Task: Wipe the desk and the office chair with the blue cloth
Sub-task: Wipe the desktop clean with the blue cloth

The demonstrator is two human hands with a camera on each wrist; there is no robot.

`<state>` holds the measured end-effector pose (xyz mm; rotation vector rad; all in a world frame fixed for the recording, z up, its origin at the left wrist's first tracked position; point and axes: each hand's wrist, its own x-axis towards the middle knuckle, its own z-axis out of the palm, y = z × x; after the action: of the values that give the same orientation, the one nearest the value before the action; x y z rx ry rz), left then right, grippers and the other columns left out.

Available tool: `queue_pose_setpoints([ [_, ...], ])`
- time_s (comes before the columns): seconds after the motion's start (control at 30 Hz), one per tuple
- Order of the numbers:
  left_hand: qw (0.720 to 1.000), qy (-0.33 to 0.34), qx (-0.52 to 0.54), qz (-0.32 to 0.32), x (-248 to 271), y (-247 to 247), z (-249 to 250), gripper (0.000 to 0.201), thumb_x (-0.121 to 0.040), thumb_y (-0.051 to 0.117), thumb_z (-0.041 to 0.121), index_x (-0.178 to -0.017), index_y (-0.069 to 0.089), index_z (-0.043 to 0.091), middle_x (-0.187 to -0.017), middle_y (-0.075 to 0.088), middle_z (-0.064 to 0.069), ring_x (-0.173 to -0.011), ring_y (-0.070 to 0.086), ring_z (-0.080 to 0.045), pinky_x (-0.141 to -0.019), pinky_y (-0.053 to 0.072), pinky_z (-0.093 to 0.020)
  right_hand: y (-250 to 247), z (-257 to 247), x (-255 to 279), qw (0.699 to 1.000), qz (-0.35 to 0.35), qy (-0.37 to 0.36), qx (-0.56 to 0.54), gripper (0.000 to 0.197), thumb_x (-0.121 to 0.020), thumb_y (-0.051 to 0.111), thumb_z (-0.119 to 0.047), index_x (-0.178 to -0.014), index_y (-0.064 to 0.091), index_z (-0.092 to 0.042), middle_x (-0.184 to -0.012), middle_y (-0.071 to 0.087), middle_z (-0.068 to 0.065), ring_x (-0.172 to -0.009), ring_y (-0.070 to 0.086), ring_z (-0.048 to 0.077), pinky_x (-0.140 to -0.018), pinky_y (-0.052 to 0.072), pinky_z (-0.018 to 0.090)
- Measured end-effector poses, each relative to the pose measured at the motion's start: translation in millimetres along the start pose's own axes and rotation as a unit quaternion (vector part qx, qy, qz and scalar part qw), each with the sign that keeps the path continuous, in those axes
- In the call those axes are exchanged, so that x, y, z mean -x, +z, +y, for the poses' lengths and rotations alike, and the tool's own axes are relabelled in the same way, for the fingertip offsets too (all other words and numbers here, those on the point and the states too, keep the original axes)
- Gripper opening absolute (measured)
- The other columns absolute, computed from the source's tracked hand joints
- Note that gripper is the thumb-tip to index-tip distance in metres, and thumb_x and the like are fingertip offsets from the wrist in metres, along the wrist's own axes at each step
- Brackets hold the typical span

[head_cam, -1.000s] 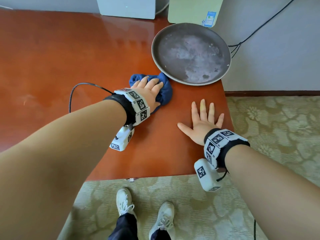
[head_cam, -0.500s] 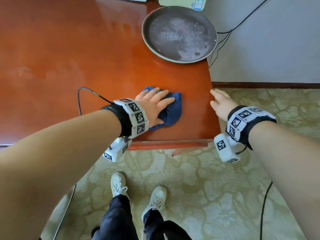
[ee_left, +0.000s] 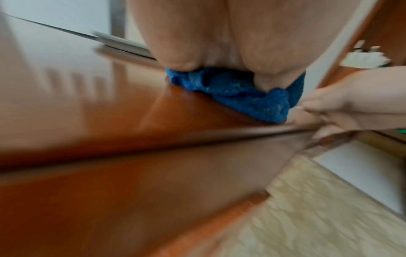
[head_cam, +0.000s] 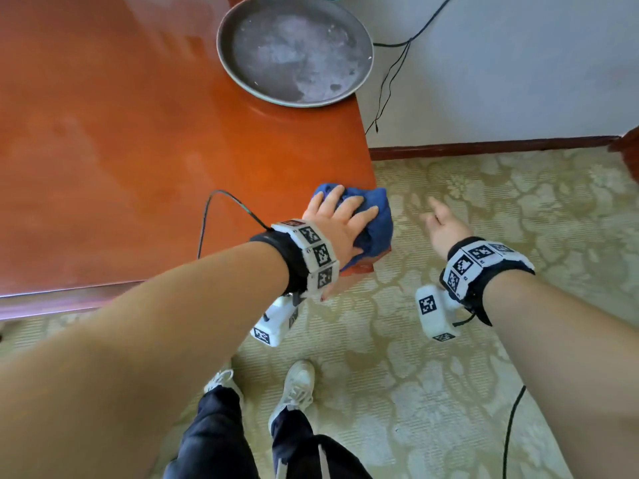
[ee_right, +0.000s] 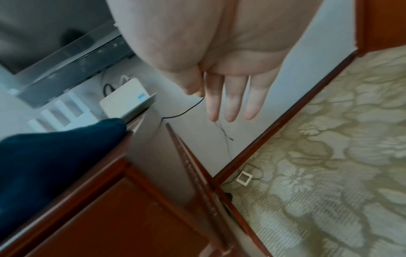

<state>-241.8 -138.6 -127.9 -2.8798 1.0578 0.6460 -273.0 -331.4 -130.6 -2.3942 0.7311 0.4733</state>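
Observation:
The blue cloth (head_cam: 375,221) lies bunched on the near right corner of the red-brown desk (head_cam: 138,150), partly hanging over the edge. My left hand (head_cam: 340,223) presses on the cloth with spread, fairly straight fingers. In the left wrist view the cloth (ee_left: 237,92) sits under the palm, the thumb pushed into a fold. My right hand (head_cam: 439,223) hangs in the air over the carpet just right of that corner, fingers (ee_right: 230,104) straight and holding nothing. The cloth (ee_right: 54,156) shows dark at the desk corner in the right wrist view. No office chair is in view.
A round grey tray (head_cam: 294,57) sits at the desk's far right edge. A thin black cable (head_cam: 207,216) runs over the desk to my left wrist. More cables (head_cam: 390,74) hang by the wall. Patterned carpet (head_cam: 484,340) and my shoes (head_cam: 294,385) are below.
My left hand slid the cloth from beside the tray to the desk's near right corner, bunching it. My right hand lifted off the desk and now hangs over the carpet.

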Motion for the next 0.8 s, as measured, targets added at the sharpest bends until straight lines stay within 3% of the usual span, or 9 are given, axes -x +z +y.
queue_pose_setpoints([
  [0.1, 0.998, 0.059, -0.023, -0.024, 0, 5, 26, 0.07, -0.093, 0.048, 0.043, -0.149, 0.006, 0.031, -0.156, 0.003, -0.002, -0.143, -0.001, -0.03, -0.117, 0.003, -0.044, -10, 13, 0, 0.999, 0.009, 0.027, -0.015, 0.047, -0.102, 0.027, -0.025, -0.148, 0.019, -0.027, -0.145, 0.04, 0.006, -0.127, 0.044, 0.028, -0.102, 0.034, 0.035],
  [0.17, 0.999, 0.044, -0.017, -0.011, 3, -1, 19, 0.071, -0.091, 0.055, 0.037, -0.147, 0.013, 0.028, -0.152, 0.009, -0.003, -0.14, 0.009, -0.029, -0.114, 0.014, -0.039, -16, 14, 1, 1.0, 0.012, 0.023, -0.008, 0.047, -0.101, 0.028, -0.029, -0.147, 0.019, -0.029, -0.147, 0.038, 0.006, -0.127, 0.045, 0.028, -0.105, 0.036, 0.04],
  [0.23, 1.0, -0.02, 0.013, 0.021, 11, -12, -2, 0.067, -0.091, 0.056, 0.031, -0.145, 0.017, 0.026, -0.149, 0.014, -0.002, -0.136, 0.016, -0.027, -0.109, 0.022, -0.035, -20, 3, 2, 0.999, 0.005, -0.003, 0.033, 0.048, -0.101, 0.028, -0.029, -0.148, 0.018, -0.027, -0.151, 0.029, 0.004, -0.131, 0.039, 0.027, -0.104, 0.035, 0.04],
  [0.3, 0.991, -0.095, 0.043, 0.079, 24, -27, -34, 0.062, -0.093, 0.052, 0.028, -0.145, 0.019, 0.025, -0.148, 0.017, -0.003, -0.134, 0.019, -0.027, -0.106, 0.024, -0.035, -15, -19, 6, 0.992, -0.007, -0.066, 0.11, 0.05, -0.101, 0.028, -0.031, -0.149, 0.012, -0.026, -0.156, 0.015, 0.001, -0.14, 0.023, 0.024, -0.108, 0.029, 0.041],
  [0.4, 0.967, -0.197, 0.072, 0.142, 47, -33, -91, 0.06, -0.091, 0.052, 0.029, -0.144, 0.026, 0.023, -0.149, 0.021, -0.004, -0.134, 0.022, -0.028, -0.104, 0.024, -0.039, 12, -55, 10, 0.954, -0.066, -0.186, 0.226, 0.056, -0.1, 0.027, -0.038, -0.149, 0.001, -0.029, -0.156, -0.008, -0.008, -0.144, -0.005, 0.016, -0.114, 0.014, 0.043],
  [0.5, 0.959, -0.251, 0.073, 0.11, 66, -10, -122, 0.062, -0.091, 0.053, 0.034, -0.146, 0.026, 0.023, -0.152, 0.019, -0.004, -0.137, 0.019, -0.029, -0.106, 0.023, -0.042, 44, -75, 15, 0.919, -0.099, -0.227, 0.306, 0.057, -0.101, 0.019, -0.041, -0.148, -0.009, -0.026, -0.154, -0.023, -0.003, -0.141, -0.021, 0.016, -0.114, -0.005, 0.039],
  [0.63, 0.974, -0.215, 0.04, 0.061, 70, 13, -100, 0.062, -0.096, 0.04, 0.043, -0.148, 0.009, 0.032, -0.155, 0.006, 0.003, -0.143, 0.002, -0.025, -0.113, 0.01, -0.039, 48, -74, 9, 0.907, -0.104, -0.224, 0.342, 0.057, -0.1, 0.012, -0.043, -0.147, -0.015, -0.025, -0.152, -0.028, -0.002, -0.139, -0.026, 0.016, -0.112, -0.014, 0.037],
  [0.8, 0.999, -0.033, -0.035, -0.012, 74, 17, -42, 0.061, -0.097, 0.037, 0.041, -0.148, 0.006, 0.031, -0.155, 0.001, 0.0, -0.142, 0.0, -0.027, -0.113, 0.009, -0.042, 45, -78, 15, 0.911, -0.099, -0.221, 0.333, 0.056, -0.101, 0.016, -0.04, -0.148, -0.011, -0.027, -0.153, -0.026, -0.004, -0.14, -0.024, 0.015, -0.112, -0.013, 0.036],
])
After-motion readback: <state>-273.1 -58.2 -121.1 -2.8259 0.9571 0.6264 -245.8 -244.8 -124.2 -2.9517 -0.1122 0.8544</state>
